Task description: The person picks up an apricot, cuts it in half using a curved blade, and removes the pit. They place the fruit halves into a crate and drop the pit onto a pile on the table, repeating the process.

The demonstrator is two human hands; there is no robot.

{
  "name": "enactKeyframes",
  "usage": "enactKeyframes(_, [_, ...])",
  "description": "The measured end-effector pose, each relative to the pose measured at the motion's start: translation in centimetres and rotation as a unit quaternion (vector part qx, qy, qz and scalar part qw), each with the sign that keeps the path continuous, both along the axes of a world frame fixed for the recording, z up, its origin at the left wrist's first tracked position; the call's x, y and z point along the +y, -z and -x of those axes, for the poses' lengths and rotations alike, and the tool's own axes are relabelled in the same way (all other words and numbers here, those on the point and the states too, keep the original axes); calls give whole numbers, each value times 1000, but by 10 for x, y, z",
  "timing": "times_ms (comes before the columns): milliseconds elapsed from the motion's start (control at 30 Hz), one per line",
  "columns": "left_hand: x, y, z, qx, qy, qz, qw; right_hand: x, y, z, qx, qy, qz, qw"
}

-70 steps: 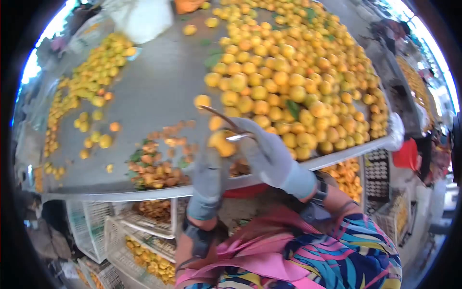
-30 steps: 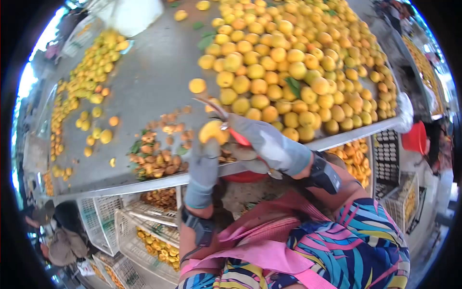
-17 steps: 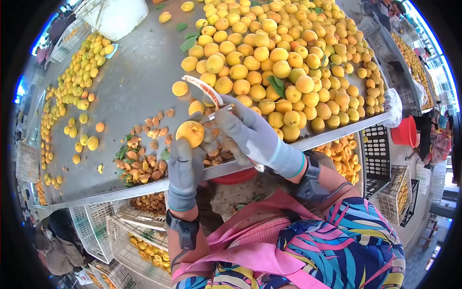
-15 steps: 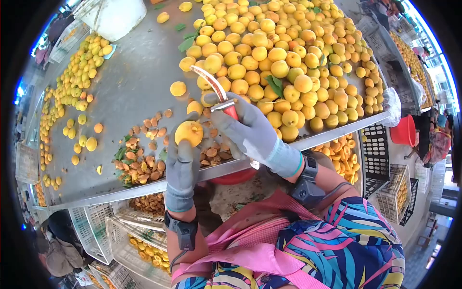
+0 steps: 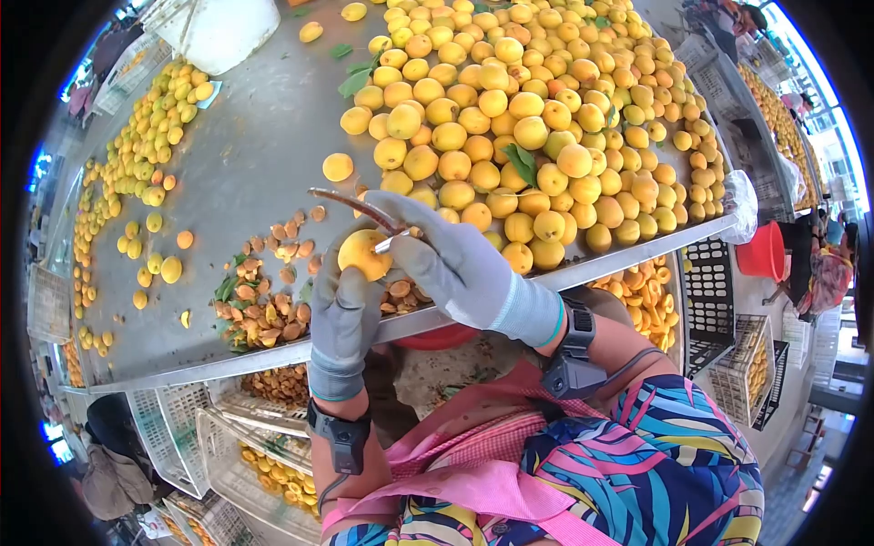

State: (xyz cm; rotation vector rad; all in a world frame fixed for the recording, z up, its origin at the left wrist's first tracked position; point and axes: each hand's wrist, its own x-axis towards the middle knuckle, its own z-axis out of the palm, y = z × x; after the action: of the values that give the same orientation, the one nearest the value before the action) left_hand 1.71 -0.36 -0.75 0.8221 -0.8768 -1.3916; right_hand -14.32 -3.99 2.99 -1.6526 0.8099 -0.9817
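Observation:
My left hand (image 5: 343,314), in a grey glove, grips a yellow apricot (image 5: 364,254) between thumb and fingers, just above the table's front edge. My right hand (image 5: 446,259), gloved the same way, is closed round a knife with a curved blade (image 5: 357,204). The blade points left across the top of the apricot, and the metal collar of the knife is right at the fruit's side. The knife's handle is hidden in my fist. Below and left of the apricot lies a heap of brown apricot stones (image 5: 269,314) with some green leaves.
A large pile of apricots (image 5: 537,127) covers the table's right side. More apricots (image 5: 150,136) line the left side of the metal table (image 5: 255,146). A white bucket (image 5: 228,36) stands at the back. Below the edge are crates (image 5: 255,460) with halved fruit; a red bucket (image 5: 761,252) is at right.
My right hand has brought the knife down and left, from upright beside the apricot to lying across it. The apricot has shifted slightly right in my left hand.

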Motion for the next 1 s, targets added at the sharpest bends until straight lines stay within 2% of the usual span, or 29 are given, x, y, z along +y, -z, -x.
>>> enactKeyframes(67, [1,8,-7,-67,20,-7,998,0,0,-1,20,-3,26,999])
enactKeyframes(200, [3,6,-3,-57,-21,-17,998,0,-7,-1,85,-9,26,996])
enactKeyframes(267, [6,7,-4,-102,-34,-41,993,0,-5,-1,179,17,118,977])
enactKeyframes(300, [6,8,-4,-102,-34,-41,993,0,-4,-1,179,17,117,977])
enactKeyframes(367, [6,9,-3,-112,-54,-29,992,1,-2,-2,285,20,158,945])
enactKeyframes(400, [5,12,0,-113,-54,-29,992,0,-7,-4,285,20,158,945])
enactKeyframes(467, [3,17,10,-147,-127,-12,981,0,-20,-7,437,3,98,894])
enactKeyframes(500, [3,14,12,-148,-127,-12,981,-1,-18,-8,437,4,97,894])
enactKeyframes(567, [3,7,13,-113,-156,-52,980,-4,-8,-9,537,45,66,840])
enactKeyframes(600, [2,7,11,-114,-155,-50,980,-5,3,-7,536,47,67,840])
enactKeyframes(667, [-1,11,4,-113,-144,-55,982,-7,23,-1,309,93,120,939])
enactKeyframes(700, [0,12,2,-112,-151,-54,981,-9,18,0,308,87,124,939])
enactKeyframes(767, [1,12,0,18,-85,-75,993,-11,4,1,175,-8,-15,984])
enactKeyframes(800, [0,16,-5,16,-86,-72,994,-10,4,2,172,-8,-12,985])
enactKeyframes(867, [0,25,-14,-219,-95,-25,971,-5,5,2,76,-56,-62,994])
enactKeyframes(900, [-2,19,-11,-218,-98,-23,971,-6,20,1,67,-52,2,996])
enactKeyframes(933, [-2,7,-5,-96,-92,-47,990,-5,9,1,69,-54,5,996])
enactKeyframes(967, [-3,1,-2,27,-83,-71,994,-3,-6,3,86,-73,-51,992])
enactKeyframes(1000, [-2,5,-5,29,-85,-70,994,-1,-15,4,102,-91,-107,985])
